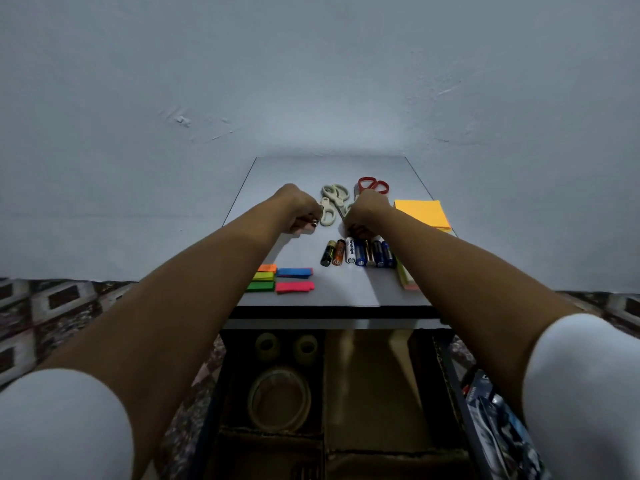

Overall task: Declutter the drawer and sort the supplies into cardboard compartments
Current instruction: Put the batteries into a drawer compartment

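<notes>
On the grey table top (346, 292) my left hand (301, 211) has its fingers curled against the handle ring of a pair of cream scissors (328, 216). My right hand (367, 211) is curled, knuckles up, just behind a row of several batteries (358, 253); what its fingers hold is hidden. A second pair of cream scissors (335, 192) and red scissors (373, 185) lie further back. Coloured sticky flags (281, 277) sit at the front left and an orange-yellow note pad (421, 211) at the right. Below, the open drawer shows cardboard compartments (325, 393).
In the drawer's left compartments lie two small tape rolls (267, 345) (307, 346) and a big clear tape roll (279, 398). Another note pad (406, 277) lies partly under my right forearm. A printed packet (495, 420) lies right of the drawer. A wall stands close behind the table.
</notes>
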### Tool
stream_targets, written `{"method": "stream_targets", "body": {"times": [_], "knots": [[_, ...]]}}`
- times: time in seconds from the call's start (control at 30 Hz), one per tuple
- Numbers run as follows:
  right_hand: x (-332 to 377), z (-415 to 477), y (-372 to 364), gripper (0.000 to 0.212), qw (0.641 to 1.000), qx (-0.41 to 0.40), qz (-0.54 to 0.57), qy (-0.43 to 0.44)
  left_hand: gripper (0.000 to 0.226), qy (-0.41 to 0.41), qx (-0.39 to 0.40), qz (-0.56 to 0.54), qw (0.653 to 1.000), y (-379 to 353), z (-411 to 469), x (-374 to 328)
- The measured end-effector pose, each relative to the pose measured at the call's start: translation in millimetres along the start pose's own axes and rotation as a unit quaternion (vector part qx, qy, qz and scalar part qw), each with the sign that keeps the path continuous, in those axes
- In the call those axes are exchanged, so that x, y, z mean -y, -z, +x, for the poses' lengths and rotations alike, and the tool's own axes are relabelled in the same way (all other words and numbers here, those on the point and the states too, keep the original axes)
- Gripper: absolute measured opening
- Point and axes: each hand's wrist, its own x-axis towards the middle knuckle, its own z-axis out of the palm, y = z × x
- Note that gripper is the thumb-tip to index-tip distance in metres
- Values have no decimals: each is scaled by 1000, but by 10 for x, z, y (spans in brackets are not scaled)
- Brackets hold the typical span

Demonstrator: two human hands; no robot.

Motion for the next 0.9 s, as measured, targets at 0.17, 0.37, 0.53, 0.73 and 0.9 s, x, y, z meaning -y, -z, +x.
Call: {"method": "stream_targets", "body": {"times": [0.17,0.37,0.53,0.73,0.9], "knots": [[-11,6,131,22,995,5,66,-70,18,-14,6,-42,999,47,-77,25],[49,-216,396,25,990,40,119,-60,20,-13,27,-77,997,125,-312,65],[69,-662,500,21,978,99,175,-59,17,-6,56,-127,990,183,-665,131],[-147,-1335,304,22,954,158,244,-65,13,1,106,-169,980,124,-1229,458],[-488,-1842,-76,23,936,218,255,-107,7,12,136,-167,977,0,-1694,910]]}}
